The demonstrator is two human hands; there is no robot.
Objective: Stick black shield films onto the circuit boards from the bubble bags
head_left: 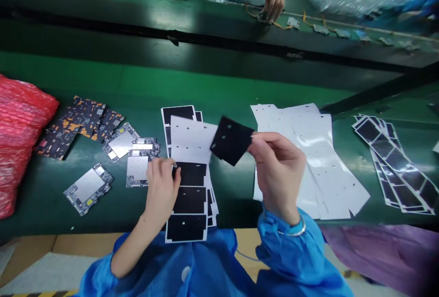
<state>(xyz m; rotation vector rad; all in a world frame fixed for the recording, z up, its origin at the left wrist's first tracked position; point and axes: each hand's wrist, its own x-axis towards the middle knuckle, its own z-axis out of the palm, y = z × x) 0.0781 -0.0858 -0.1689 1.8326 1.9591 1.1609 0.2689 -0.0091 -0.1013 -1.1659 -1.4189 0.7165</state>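
My right hand (279, 169) pinches a black sticker (233, 140) by its right edge, between thumb and forefinger. The sticker is held in the air, tilted, with small holes and cutouts. My left hand (162, 182) is closed at the left edge of a sheet of black stickers (190, 201), its fingertips on that edge. Part of the sheet's white backing (192, 139) is bare, just left of the lifted sticker. More such sheets lie underneath. Beside my left hand lie circuit boards with silver shields (137, 169), one of them (88, 186) lying apart.
Dark circuit boards (84, 116) and a red plastic bag (20, 146) lie left. White backing sheets (305, 150) are piled right, with more black sticker sheets (399, 164) beyond. Across the bench, another person's hand (275, 2) touches a small part on the green ledge.
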